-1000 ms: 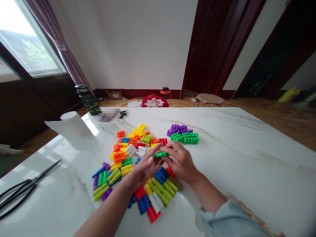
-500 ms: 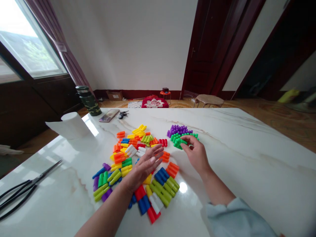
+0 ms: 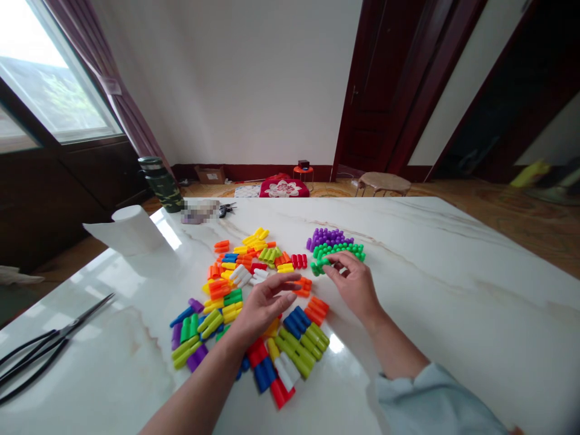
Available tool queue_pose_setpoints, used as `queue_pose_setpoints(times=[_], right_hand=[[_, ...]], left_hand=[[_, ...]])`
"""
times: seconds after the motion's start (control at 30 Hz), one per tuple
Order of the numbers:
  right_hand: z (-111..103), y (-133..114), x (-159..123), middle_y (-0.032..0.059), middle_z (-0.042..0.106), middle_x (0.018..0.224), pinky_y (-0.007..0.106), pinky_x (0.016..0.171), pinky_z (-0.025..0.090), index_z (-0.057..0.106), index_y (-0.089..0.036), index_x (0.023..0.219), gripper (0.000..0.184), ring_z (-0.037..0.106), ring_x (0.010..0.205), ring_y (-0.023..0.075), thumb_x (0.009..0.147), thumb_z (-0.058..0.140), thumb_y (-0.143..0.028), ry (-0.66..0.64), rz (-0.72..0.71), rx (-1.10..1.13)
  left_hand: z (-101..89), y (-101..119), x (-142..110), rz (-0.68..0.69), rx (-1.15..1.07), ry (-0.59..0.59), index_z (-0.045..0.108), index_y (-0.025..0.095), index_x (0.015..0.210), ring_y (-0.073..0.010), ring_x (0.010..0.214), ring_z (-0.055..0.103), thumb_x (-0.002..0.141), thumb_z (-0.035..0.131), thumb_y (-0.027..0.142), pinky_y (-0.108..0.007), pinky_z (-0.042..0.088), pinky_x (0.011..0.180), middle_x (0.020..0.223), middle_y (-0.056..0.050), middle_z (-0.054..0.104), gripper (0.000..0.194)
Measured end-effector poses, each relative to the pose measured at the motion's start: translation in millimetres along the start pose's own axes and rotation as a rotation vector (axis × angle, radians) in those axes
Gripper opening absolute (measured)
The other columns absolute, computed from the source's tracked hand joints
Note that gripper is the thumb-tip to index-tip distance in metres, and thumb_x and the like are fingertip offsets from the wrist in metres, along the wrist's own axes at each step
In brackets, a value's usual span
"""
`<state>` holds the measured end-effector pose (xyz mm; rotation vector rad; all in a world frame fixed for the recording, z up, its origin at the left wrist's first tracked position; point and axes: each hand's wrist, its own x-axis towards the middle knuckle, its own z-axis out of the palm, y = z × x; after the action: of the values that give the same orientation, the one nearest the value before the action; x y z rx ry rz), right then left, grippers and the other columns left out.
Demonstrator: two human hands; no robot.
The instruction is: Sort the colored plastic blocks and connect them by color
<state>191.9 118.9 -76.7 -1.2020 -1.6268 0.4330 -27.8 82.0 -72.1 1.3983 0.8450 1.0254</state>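
My right hand (image 3: 356,285) pinches a green plastic block (image 3: 319,266) with rounded knobs between thumb and fingertips. Right behind it stand a cluster of green blocks (image 3: 339,249) and a cluster of purple blocks (image 3: 328,238), knobs up. Over the mixed heap of blocks hovers my left hand (image 3: 265,302), its fingers apart and nothing in them. Near its fingertips lie orange blocks (image 3: 304,286) and red blocks (image 3: 299,261). Blue blocks (image 3: 296,322) and lime-green blocks (image 3: 296,353) lie close to its right. My left hand and forearm hide part of the heap.
Black-handled scissors (image 3: 66,332) lie at the left on the white marbled table (image 3: 453,302). Farther back are a paper roll (image 3: 136,229), a camouflage flask (image 3: 161,184), a blurred-out flat object (image 3: 199,211) and keys (image 3: 226,209). A stool (image 3: 384,182) stands beyond the table.
My right hand has shifted slightly left with the green block, which now sits a little farther from the green cluster. My left hand has moved slightly down, its fingers less spread.
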Motion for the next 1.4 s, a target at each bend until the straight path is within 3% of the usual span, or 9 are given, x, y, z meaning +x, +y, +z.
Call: queue_pose_setpoints(times=[0.23,0.33,0.4,0.5,0.6,0.7,0.83,1.13,1.4], right_hand=[[-2,45,3,0.0080,0.065,0.086,0.036,0.073,0.051,0.068,-0.017,0.087,0.015,0.060,0.070,0.0187,0.079,0.057,-0.025,0.061,0.056,-0.309],[-3,38,1,0.0086,0.065,0.089,0.032,0.068,0.049,0.065,-0.017,0.089,0.017,0.059,0.067,0.0173,0.082,0.057,-0.031,0.116,0.040,-0.371],[-5,26,-1,0.0060,0.065,0.083,0.029,0.062,0.044,0.064,-0.019,0.080,0.020,0.057,0.064,0.0166,0.084,0.057,-0.038,0.145,0.059,-0.484],[-6,9,-3,0.0015,0.063,0.067,0.027,0.056,0.035,0.060,-0.022,0.062,0.033,0.055,0.060,0.0158,0.085,0.057,-0.046,0.059,0.097,-0.621],[-1,4,-5,0.0004,0.067,0.072,0.027,0.060,0.037,0.065,-0.022,0.063,0.025,0.059,0.065,0.0154,0.083,0.061,-0.036,-0.120,0.073,-0.581],[5,8,-6,0.0018,0.071,0.087,0.027,0.075,0.044,0.071,-0.022,0.077,0.010,0.064,0.081,0.0169,0.080,0.062,-0.022,-0.215,0.015,-0.497],[8,14,-5,0.0043,0.071,0.096,0.031,0.087,0.045,0.072,-0.020,0.090,0.014,0.064,0.092,0.0196,0.080,0.062,-0.020,-0.228,0.003,-0.487],[10,13,-5,0.0064,0.071,0.104,0.035,0.092,0.047,0.071,-0.020,0.105,0.026,0.062,0.098,0.0221,0.080,0.064,-0.022,-0.235,-0.035,-0.515],[13,15,-6,0.0065,0.071,0.106,0.036,0.092,0.049,0.071,-0.022,0.106,0.027,0.063,0.099,0.0221,0.080,0.063,-0.020,-0.235,-0.069,-0.476]], left_hand=[[1.1,-2,2,-0.013,0.044,0.024,0.067,0.019,0.117,-0.0265,0.110,0.063,0.082,0.071,0.040,-0.035,0.052,0.091,0.123,-0.012,0.066,0.041],[1.7,0,2,-0.041,0.050,0.010,0.066,0.019,0.118,-0.0265,0.108,0.064,0.082,0.071,0.041,-0.035,0.052,0.090,0.121,-0.012,0.066,0.042],[1.9,1,1,-0.066,0.058,-0.003,0.066,0.018,0.118,-0.0263,0.107,0.065,0.082,0.071,0.041,-0.035,0.052,0.089,0.120,-0.012,0.067,0.043],[2.0,0,0,-0.085,0.068,-0.015,0.065,0.018,0.118,-0.0263,0.107,0.065,0.082,0.070,0.040,-0.034,0.053,0.087,0.117,-0.012,0.069,0.042],[1.7,-2,0,-0.087,0.064,-0.011,0.065,0.017,0.117,-0.0261,0.106,0.065,0.082,0.071,0.040,-0.033,0.053,0.086,0.116,-0.012,0.069,0.042],[1.4,-4,0,-0.089,0.051,-0.006,0.066,0.017,0.115,-0.0256,0.105,0.066,0.082,0.071,0.041,-0.032,0.053,0.085,0.116,-0.012,0.069,0.041],[1.4,-2,0,-0.089,0.057,0.003,0.067,0.018,0.114,-0.0260,0.103,0.066,0.081,0.072,0.041,-0.031,0.053,0.082,0.115,-0.012,0.070,0.041],[1.1,-3,1,-0.085,0.042,-0.005,0.068,0.018,0.114,-0.0255,0.103,0.066,0.081,0.073,0.040,-0.031,0.052,0.083,0.117,-0.011,0.069,0.040],[0.8,-3,1,-0.074,0.050,-0.027,0.067,0.018,0.114,-0.0254,0.103,0.066,0.082,0.071,0.039,-0.032,0.052,0.083,0.117,-0.011,0.068,0.039]])
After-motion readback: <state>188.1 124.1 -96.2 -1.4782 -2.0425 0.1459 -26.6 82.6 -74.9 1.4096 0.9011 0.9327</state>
